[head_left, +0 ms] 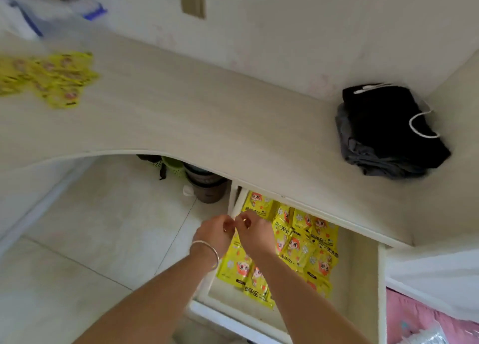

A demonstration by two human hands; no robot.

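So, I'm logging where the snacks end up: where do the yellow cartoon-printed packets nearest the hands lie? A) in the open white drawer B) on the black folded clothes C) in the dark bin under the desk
A: the yellow cartoon-printed packets lie spread inside the open white drawer.

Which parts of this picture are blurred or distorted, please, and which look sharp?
Head view: motion blur smears the loose yellow packets on the desk at top left; the stored packets in the drawer and the black clothes read fairly sharp; the wide-angle lens bows the desk edge.
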